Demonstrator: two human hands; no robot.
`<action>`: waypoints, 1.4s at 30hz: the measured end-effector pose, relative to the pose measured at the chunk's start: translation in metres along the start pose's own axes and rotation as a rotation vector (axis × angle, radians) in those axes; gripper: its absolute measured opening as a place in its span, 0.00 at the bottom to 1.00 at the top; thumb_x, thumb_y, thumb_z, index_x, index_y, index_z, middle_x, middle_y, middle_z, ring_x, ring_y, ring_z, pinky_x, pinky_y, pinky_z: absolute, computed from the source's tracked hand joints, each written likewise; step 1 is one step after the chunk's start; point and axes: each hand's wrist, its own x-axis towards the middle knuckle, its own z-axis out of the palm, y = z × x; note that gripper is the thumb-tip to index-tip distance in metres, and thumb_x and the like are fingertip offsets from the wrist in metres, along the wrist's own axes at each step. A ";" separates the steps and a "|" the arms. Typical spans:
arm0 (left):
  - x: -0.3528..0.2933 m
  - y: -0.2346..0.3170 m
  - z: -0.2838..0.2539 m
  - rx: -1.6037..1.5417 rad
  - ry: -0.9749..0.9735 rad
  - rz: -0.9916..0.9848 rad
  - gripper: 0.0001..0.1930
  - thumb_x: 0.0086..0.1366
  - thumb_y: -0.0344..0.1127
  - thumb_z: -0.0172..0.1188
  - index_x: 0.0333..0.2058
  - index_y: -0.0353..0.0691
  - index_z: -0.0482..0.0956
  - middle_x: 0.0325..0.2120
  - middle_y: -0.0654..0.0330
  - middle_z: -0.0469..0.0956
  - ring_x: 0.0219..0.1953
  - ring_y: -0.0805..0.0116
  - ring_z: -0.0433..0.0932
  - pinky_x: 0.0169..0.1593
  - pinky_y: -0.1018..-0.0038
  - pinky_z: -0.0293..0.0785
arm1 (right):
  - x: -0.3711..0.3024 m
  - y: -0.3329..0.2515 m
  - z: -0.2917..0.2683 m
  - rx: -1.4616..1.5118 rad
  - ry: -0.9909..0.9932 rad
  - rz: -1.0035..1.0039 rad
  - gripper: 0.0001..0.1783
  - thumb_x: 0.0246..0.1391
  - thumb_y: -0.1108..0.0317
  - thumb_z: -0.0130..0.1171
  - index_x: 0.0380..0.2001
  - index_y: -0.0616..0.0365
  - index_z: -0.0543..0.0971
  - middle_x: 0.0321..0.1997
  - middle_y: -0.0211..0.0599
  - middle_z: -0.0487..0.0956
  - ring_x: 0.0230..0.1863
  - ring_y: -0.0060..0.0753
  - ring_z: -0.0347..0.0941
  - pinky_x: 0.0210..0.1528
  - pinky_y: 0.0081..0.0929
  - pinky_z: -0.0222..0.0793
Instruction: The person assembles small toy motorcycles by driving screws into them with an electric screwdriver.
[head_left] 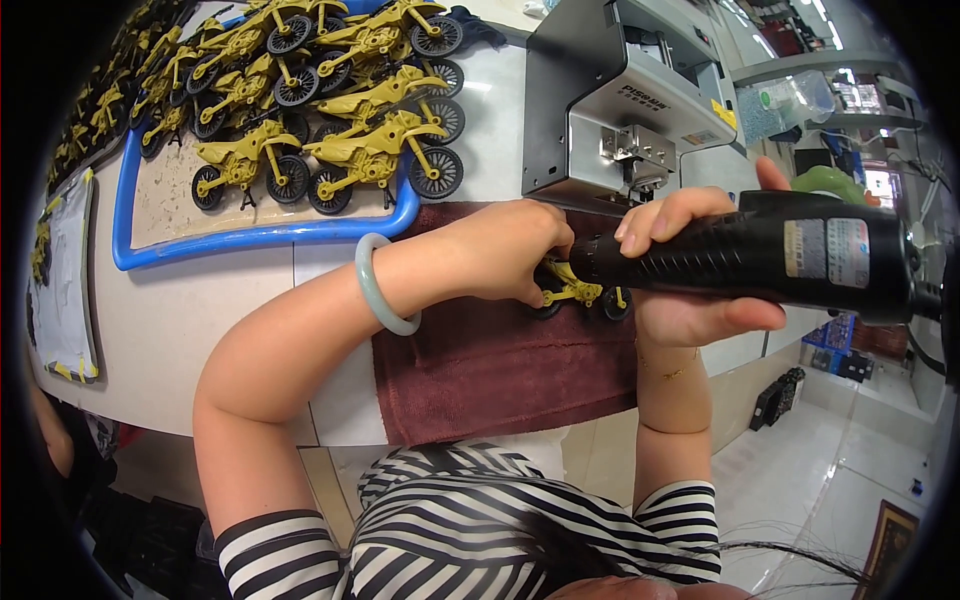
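- head view: the left hand (520,245) bends its fingers down narrow at the left end of a small yellow bike (578,291); the gap between them is hidden, so i cannot tell whether they pinch it.
- the bike lies just beside the left fingertips, on a dark red cloth (510,375) that spreads under both hands.
- the right hand (680,312) is wrapped around a thick black tool (730,250), some fingers bent over its top.
- the tool's narrow end points left, right up by the left fingers; its tip is hidden there.
- left of and beyond the left fingers, well apart, a blue-rimmed tray (270,252) bears many more yellow bikes (365,155) with black wheels.
- beyond the fingers of both hands stands a grey and black machine (600,120).
- behind the left fingers, a pale green bangle (376,285) circles the wrist.
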 end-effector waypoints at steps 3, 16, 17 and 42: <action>0.002 0.001 0.001 0.001 0.006 -0.005 0.21 0.35 0.31 0.70 0.32 0.34 0.76 0.32 0.51 0.74 0.38 0.54 0.73 0.42 0.67 0.70 | 0.000 0.003 0.000 -0.016 0.012 0.092 0.54 0.37 0.25 0.44 0.55 0.56 0.49 0.25 0.41 0.69 0.18 0.32 0.67 0.26 0.29 0.68; 0.002 -0.006 0.008 -0.038 0.051 -0.003 0.22 0.34 0.32 0.71 0.31 0.32 0.76 0.32 0.50 0.74 0.38 0.51 0.72 0.44 0.67 0.69 | -0.003 0.012 0.003 0.048 -0.129 0.198 0.53 0.29 0.25 0.52 0.48 0.57 0.54 0.26 0.39 0.69 0.22 0.32 0.67 0.29 0.29 0.68; 0.002 -0.007 0.009 -0.042 0.043 -0.003 0.22 0.34 0.32 0.71 0.31 0.32 0.75 0.32 0.50 0.74 0.38 0.51 0.72 0.44 0.67 0.69 | -0.003 0.010 0.003 0.034 -0.113 0.218 0.53 0.28 0.25 0.52 0.49 0.57 0.54 0.26 0.39 0.69 0.22 0.32 0.67 0.29 0.30 0.68; -0.101 0.075 -0.004 -1.361 0.259 -0.111 0.28 0.55 0.40 0.57 0.51 0.29 0.61 0.45 0.46 0.70 0.53 0.48 0.66 0.57 0.58 0.60 | -0.026 0.027 -0.143 0.047 0.463 -0.081 0.46 0.48 0.32 0.43 0.52 0.66 0.57 0.23 0.38 0.70 0.21 0.28 0.68 0.28 0.22 0.67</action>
